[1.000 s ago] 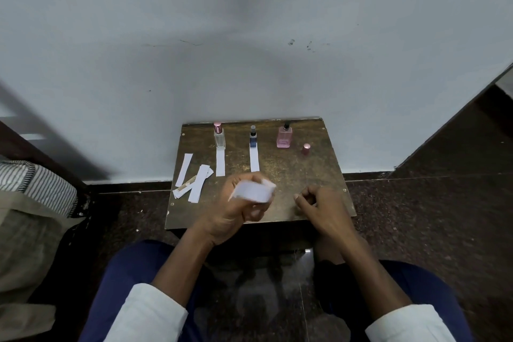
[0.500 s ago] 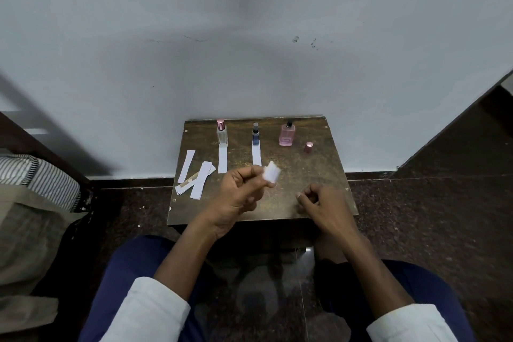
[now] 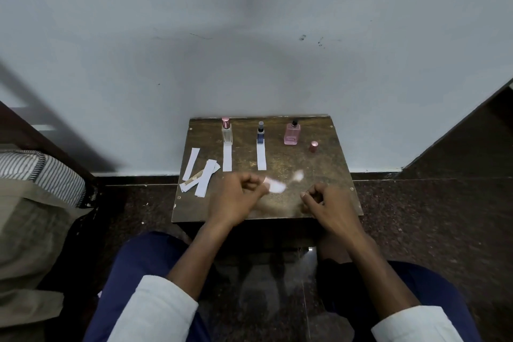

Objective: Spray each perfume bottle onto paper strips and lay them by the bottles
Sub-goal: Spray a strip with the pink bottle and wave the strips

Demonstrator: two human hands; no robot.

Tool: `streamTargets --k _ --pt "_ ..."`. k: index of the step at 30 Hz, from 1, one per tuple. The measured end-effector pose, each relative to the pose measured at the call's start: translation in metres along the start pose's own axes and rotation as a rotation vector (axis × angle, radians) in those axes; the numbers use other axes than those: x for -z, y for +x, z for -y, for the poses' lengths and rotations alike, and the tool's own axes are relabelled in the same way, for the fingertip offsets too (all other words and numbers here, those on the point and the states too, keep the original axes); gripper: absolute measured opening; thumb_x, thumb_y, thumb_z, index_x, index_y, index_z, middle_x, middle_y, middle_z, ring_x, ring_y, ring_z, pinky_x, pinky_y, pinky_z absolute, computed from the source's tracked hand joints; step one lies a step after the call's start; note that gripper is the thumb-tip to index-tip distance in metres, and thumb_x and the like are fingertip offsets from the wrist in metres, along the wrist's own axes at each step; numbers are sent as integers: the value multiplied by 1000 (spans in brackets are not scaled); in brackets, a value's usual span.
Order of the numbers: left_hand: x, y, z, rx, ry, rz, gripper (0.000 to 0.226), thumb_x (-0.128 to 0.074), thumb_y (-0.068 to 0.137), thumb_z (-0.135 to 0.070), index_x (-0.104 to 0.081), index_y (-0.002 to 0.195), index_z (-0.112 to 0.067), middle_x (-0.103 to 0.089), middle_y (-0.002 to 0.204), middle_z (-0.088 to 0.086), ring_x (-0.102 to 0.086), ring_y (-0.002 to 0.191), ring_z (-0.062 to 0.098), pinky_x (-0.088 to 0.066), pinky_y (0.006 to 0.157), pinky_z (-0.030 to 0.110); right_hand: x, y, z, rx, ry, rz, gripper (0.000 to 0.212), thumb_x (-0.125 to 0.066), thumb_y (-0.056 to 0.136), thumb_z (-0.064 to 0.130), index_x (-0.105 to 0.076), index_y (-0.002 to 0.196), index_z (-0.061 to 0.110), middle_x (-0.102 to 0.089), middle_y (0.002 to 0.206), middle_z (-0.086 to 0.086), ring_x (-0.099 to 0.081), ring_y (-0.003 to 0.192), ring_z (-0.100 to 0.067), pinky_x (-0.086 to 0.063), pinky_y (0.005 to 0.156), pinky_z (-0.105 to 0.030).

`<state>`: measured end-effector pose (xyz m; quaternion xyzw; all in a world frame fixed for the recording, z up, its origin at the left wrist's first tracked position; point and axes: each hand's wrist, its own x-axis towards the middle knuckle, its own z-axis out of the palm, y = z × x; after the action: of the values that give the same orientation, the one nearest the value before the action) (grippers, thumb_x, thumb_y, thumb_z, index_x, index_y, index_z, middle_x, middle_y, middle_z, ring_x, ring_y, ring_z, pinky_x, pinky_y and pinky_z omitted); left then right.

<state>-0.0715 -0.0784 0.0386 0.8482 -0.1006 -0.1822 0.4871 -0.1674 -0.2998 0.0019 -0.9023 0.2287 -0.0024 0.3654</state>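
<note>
Three perfume bottles stand along the back of a small brown table (image 3: 327, 164): a clear bottle (image 3: 226, 132) with a pink cap, a slim blue bottle (image 3: 260, 133), and a pink bottle (image 3: 292, 132) with its cap off. The pink cap (image 3: 313, 146) stands to that bottle's right. One paper strip (image 3: 227, 158) lies in front of the clear bottle, another strip (image 3: 261, 157) in front of the blue one. My left hand (image 3: 238, 194) pinches a blurred white paper strip (image 3: 274, 186) over the table's middle. My right hand (image 3: 326, 203) rests curled on the front right, holding nothing I can see.
Spare paper strips (image 3: 201, 175) lie in a loose pile at the table's left side. The table stands against a pale wall (image 3: 249, 36). A striped cushion (image 3: 41, 172) and beige cloth are on the left. Dark speckled floor surrounds the table; my knees are below its front edge.
My left hand has swung the paper strip about over the table; it is motion-blurred now and lower, nearer the tabletop. My right hand has stayed put.
</note>
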Motion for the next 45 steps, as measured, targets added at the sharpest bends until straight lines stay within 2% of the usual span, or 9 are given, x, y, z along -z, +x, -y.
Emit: streamTargets --k 2,8,10,14,20,26,33,39,45 --pt "-3 0 9 -84 326 -70 8 -82 92 -43 -80 89 -35 -77 79 -21 -73 78 -4 -57 71 26 1 0 1 -5 -2 -2 22 -69 99 42 -71 82 29 -77 72 9 -73 69 -7 -62 77 -43" --pt "7 -11 -24 39 -1039 353 15 -76 97 -22 -75 82 -19 -58 71 -7 -39 54 1 -22 48 16 2 -2 3 0 -6 -2 23 -69 100 41 -70 80 29 -77 72 9 -73 72 -7 -62 78 -43" --pt "4 -4 -11 68 -836 281 15 -79 95 -22 -78 80 -22 -65 74 -4 -45 54 3 -29 49 18 2 -2 3 4 3 -1 23 -69 100 40 -69 79 29 -77 71 9 -73 72 -6 -62 77 -42" --pt "-3 2 19 -31 349 -21 10 -82 91 -43 -81 87 -34 -77 76 -21 -72 72 -3 -64 78 37 3 -3 2 6 -7 -3 23 -70 100 38 -68 79 28 -77 71 7 -73 70 -7 -62 77 -43" --pt "5 -13 -24 -20 -725 276 14 -74 94 -26 -76 98 -12 -67 67 -12 -43 56 3 -28 54 21 2 0 0 11 -27 -11 21 -70 100 39 -68 81 29 -77 71 8 -74 72 -6 -62 79 -42" --pt "5 2 12 -143 496 87 14 -78 94 -48 -80 97 -35 -75 85 -20 -69 81 -4 -62 78 34 1 0 -1 7 -35 -6 24 -68 101 38 -67 79 29 -75 70 7 -72 65 -8 -62 77 -42" --pt "2 2 6 -241 349 186 13 -79 93 -48 -83 100 -37 -77 87 -19 -61 70 -9 -46 65 22 5 -4 13 66 280 149 33 -54 109 45 -81 110 25 -81 103 11 -74 98 1 -57 92 -29" --pt "-2 1 4 -281 331 181 13 -77 95 -49 -82 100 -39 -76 92 -22 -59 65 -6 -40 62 17 7 -18 30 165 296 341 46 -53 109 50 -78 91 16 -75 84 -7 -69 77 -22 -52 74 -40" --pt "1 9 15 -246 266 42 6 -80 92 -49 -80 97 -46 -76 86 -27 -61 61 2 -59 66 35 12 -21 37 54 396 393 50 -49 111 45 -80 85 16 -72 73 11 -62 67 -1 -44 67 -17"
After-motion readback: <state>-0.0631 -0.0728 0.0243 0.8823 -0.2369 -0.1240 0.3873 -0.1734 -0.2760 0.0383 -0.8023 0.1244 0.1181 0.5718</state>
